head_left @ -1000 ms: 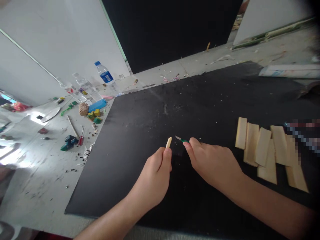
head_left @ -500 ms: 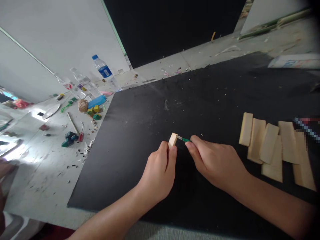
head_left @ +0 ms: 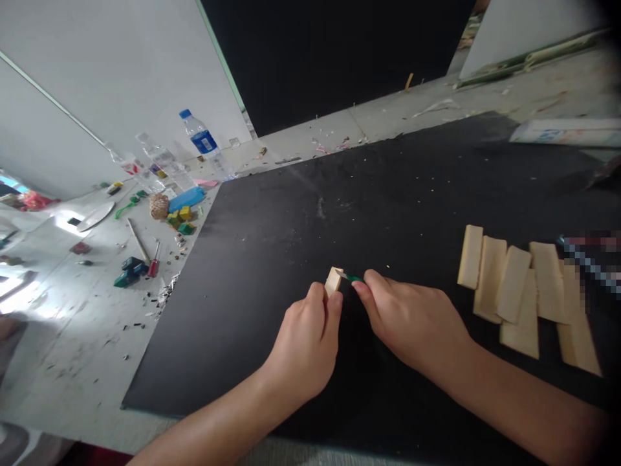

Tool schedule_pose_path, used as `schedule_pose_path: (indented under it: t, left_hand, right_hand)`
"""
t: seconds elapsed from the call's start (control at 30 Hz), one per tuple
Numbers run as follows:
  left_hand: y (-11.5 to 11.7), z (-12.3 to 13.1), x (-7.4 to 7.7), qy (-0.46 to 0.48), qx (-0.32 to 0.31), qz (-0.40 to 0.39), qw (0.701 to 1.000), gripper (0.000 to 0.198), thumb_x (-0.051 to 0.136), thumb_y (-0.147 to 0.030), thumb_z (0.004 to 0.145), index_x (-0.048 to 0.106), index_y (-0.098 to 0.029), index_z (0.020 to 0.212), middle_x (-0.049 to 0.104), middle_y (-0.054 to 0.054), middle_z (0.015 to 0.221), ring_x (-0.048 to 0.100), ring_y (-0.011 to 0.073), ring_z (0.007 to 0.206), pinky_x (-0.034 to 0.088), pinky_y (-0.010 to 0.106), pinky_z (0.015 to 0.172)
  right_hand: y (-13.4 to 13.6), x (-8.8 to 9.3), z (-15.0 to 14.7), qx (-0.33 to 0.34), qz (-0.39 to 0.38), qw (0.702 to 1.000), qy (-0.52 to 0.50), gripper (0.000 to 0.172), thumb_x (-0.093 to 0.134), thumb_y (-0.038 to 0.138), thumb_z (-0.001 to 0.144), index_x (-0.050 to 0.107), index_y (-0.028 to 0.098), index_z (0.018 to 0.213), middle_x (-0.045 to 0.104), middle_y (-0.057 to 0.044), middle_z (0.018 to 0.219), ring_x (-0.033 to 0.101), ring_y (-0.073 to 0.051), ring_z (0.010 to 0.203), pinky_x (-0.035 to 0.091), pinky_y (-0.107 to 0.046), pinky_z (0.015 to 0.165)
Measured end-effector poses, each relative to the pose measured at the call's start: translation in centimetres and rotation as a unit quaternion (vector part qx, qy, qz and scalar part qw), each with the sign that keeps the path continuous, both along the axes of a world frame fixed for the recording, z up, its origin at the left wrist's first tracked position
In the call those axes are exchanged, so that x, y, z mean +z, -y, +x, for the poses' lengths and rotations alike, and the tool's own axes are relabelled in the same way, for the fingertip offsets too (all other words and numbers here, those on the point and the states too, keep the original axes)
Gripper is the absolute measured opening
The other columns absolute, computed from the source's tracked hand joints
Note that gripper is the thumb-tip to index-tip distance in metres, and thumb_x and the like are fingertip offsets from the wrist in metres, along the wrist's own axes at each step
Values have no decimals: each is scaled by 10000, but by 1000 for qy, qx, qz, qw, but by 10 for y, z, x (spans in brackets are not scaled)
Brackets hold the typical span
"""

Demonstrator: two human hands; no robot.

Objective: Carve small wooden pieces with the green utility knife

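Observation:
A small pale wooden piece (head_left: 332, 282) sticks up from the pinched fingers of my left hand (head_left: 309, 336), above the middle of the black mat (head_left: 252, 259). My right hand (head_left: 405, 310) is wrapped round a knife with a green handle (head_left: 354, 279). Its short blade lies against the upper end of the wooden piece. Most of the knife's handle is hidden in my right hand. To the right, several flat wooden pieces (head_left: 514, 285) lie partly over one another on the mat.
Plastic bottles (head_left: 202, 140) stand at the back left. Beside the mat's left edge are a red screwdriver (head_left: 154, 262), a blue pouch (head_left: 187, 199), yellow blocks (head_left: 185, 213) and scraps. A white packet (head_left: 567, 133) lies at the back right.
The blade has shifted left onto the top of the wooden piece, and my right hand has come slightly closer to my left. The view has shifted slightly.

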State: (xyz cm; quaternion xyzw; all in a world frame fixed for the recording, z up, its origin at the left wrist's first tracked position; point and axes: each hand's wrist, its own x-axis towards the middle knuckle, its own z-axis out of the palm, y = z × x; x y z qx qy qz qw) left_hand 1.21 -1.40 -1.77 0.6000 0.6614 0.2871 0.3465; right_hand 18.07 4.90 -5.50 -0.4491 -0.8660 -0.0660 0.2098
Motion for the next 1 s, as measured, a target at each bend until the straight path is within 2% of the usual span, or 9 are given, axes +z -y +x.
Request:
schedule_pose_path:
  t: [0.2,0.37,0.43,0.57,0.67,0.8,0.9,1.0]
  left_hand:
    - [-2,-3,-3,19,9,-25,999,407,354,-462,1087,405,-220,764,459,-52,651,396,121,597,270,306,595]
    - [-2,-8,-11,124,41,-108,986,497,379,-589,1047,446,-203,742,456,-40,669,370,101,585,290,265,554]
    - [1,-7,-8,166,52,-143,974,497,408,-613,1030,454,-202,754,434,-43,673,332,90,565,261,248,515]
    - [9,0,8,236,37,-183,954,484,434,-622,1022,454,-202,780,385,-55,675,258,70,530,209,224,463]
    - [8,3,14,275,53,-163,946,461,446,-605,1026,427,-212,787,316,-71,636,226,69,507,202,217,442]
    - [3,1,5,248,50,-94,963,449,427,-572,1048,416,-204,791,360,-57,681,287,71,563,263,203,481]
    - [2,2,-3,247,41,-86,964,412,409,-566,1056,453,-206,860,403,-45,736,312,77,603,272,207,503]
    - [2,3,-8,237,45,-80,967,422,392,-576,1057,453,-207,863,429,-33,761,321,86,629,266,220,515]
  right_hand:
    - [2,0,-4,-14,15,999,32,402,349,382,1084,493,207,752,519,14,497,548,-181,387,105,-271,447]
    - [3,1,-7,-17,4,998,62,397,350,377,1084,517,206,767,549,-1,516,591,-206,419,105,-287,455]
    - [3,3,-7,-25,-15,997,76,412,329,386,1089,528,206,777,564,-13,523,609,-217,440,108,-296,459]
    - [3,8,-8,-43,-71,992,99,431,278,379,1095,555,201,817,616,-41,566,649,-235,497,113,-314,473]
    - [2,10,-9,-65,-104,988,94,434,273,408,1095,570,207,851,642,-42,593,662,-240,527,120,-315,485]
    - [-1,11,-7,-93,-138,983,79,431,268,425,1091,567,211,865,646,-32,608,650,-232,523,129,-311,488]
    - [-4,10,-1,-90,-141,986,10,482,215,469,1089,541,212,845,631,-20,612,620,-214,507,163,-294,491]
    - [-5,8,4,-57,-140,986,-64,516,195,514,1084,521,208,827,598,-3,585,574,-177,476,210,-279,489]
